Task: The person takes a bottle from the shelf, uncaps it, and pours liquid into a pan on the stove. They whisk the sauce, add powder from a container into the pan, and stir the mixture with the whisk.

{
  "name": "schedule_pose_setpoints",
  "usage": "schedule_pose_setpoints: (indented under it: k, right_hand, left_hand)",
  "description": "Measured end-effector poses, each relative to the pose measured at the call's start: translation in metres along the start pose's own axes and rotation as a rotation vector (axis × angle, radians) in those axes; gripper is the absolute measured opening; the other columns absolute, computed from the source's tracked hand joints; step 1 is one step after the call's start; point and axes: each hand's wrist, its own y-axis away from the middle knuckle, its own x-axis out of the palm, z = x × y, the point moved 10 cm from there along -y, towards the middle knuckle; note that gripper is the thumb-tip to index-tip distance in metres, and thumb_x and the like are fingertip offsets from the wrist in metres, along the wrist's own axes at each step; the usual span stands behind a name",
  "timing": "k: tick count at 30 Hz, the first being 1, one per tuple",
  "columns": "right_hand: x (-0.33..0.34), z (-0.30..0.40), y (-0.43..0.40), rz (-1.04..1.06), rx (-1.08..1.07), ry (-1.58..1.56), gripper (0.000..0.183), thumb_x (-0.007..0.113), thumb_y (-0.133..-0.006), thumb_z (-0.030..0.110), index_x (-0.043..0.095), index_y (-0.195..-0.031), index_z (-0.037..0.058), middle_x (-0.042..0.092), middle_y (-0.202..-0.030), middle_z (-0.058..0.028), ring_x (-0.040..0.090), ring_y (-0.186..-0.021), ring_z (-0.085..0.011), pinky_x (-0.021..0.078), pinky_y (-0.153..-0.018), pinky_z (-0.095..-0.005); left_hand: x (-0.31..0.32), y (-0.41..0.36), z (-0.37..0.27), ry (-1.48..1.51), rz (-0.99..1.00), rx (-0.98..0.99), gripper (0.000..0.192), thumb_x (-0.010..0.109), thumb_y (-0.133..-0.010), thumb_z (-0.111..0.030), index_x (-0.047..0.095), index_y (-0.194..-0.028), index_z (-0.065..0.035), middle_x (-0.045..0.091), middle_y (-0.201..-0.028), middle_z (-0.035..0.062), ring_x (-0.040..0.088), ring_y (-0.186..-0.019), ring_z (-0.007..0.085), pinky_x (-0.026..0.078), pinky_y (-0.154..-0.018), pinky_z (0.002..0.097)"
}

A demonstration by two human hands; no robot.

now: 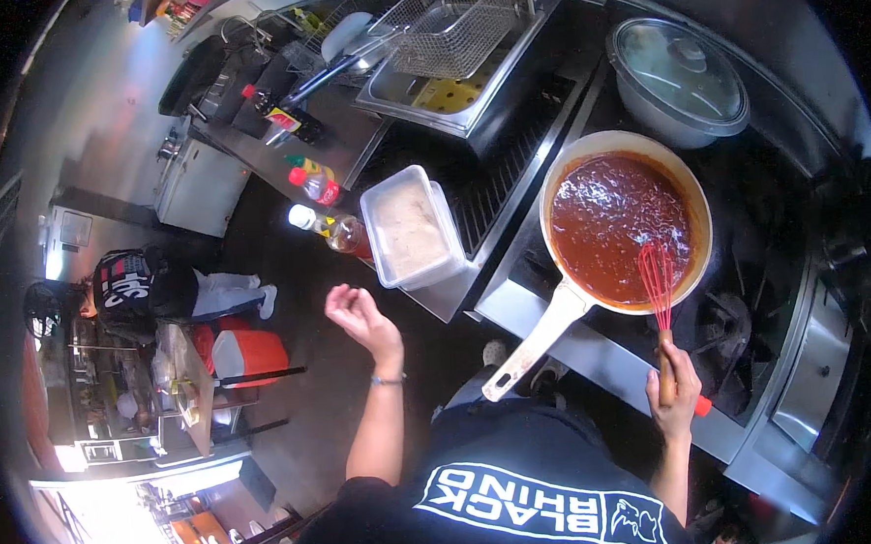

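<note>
My right hand [674,389] is closed round the wooden handle of a red whisk [657,275]. The whisk's wires reach over the near right rim of a pan, its head against the reddish-brown sauce [614,226]. The light-coloured pan [703,258] stands on the stove, its long handle pointing down left towards me. Nothing is in my left hand [360,320], raised away from the pan with its fingers partly curled. Above and right of that hand is a plastic tub [407,225] of pale, powdery-looking contents.
A lidded pot [680,82] stands behind the pan. Wire fryer baskets [452,31] rest over a steel fryer tray [465,123]. Several bottles, including a clear one [341,232], line the counter left of the tub. Another person [141,291] bends at a table [198,402] across the floor.
</note>
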Motion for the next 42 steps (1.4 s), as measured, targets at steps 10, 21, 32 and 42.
schedule_pose_setpoints:
  k: [10, 21, 32, 42]
  right_hand:
    - [-0.005, -0.022, 0.009, -0.093, 0.098, 0.022, 0.035, 0.066, -0.084, 0.003, 0.062, -0.118, -0.0011, 0.067, -0.101, -0.0143, 0.065, -0.085, -0.0218, 0.0505, -0.083, -0.0323]
    - [0.041, -0.045, 0.036, -0.167, 0.466, -0.592, 0.063, 0.066, -0.088, 0.016, 0.038, -0.143, 0.0034, 0.061, -0.116, -0.0165, 0.064, -0.062, -0.0157, 0.0504, -0.05, -0.0217]
    - [0.047, -0.041, 0.033, -0.3, 0.688, -0.524, 0.053, 0.061, -0.095, 0.015, 0.037, -0.141, 0.0082, 0.067, -0.099, -0.0116, 0.064, -0.059, -0.0153, 0.0536, -0.05, -0.0256]
    - [0.027, -0.035, 0.029, -0.25, 0.781, -0.09, 0.064, 0.062, -0.094, 0.042, 0.035, -0.144, 0.0136, 0.058, -0.112, -0.0077, 0.061, -0.081, -0.0159, 0.048, -0.058, -0.0254]
  left_hand:
    - [-0.059, -0.122, 0.219, -0.064, -0.148, -0.494, 0.031, 0.057, -0.097, -0.027, 0.055, -0.117, -0.0048, 0.062, -0.101, 0.0053, 0.059, -0.086, 0.0151, 0.048, -0.071, 0.0287]
    - [0.013, 0.029, 0.119, 0.412, 0.309, -0.893, 0.025, 0.047, -0.102, -0.033, 0.056, -0.106, -0.0093, 0.058, -0.085, 0.0009, 0.059, -0.073, 0.0107, 0.048, -0.058, 0.0238]
    - [0.054, 0.036, 0.062, 0.602, 0.657, -0.953, 0.027, 0.066, -0.091, -0.011, 0.049, -0.111, -0.0035, 0.06, -0.092, 0.0026, 0.06, -0.073, 0.0087, 0.046, -0.058, 0.0203]
    - [0.074, 0.028, 0.039, 0.784, 0.618, -0.942, 0.024, 0.069, -0.087, -0.006, 0.051, -0.1, 0.0029, 0.068, -0.076, 0.0084, 0.067, -0.068, 0.0111, 0.052, -0.061, 0.0223]
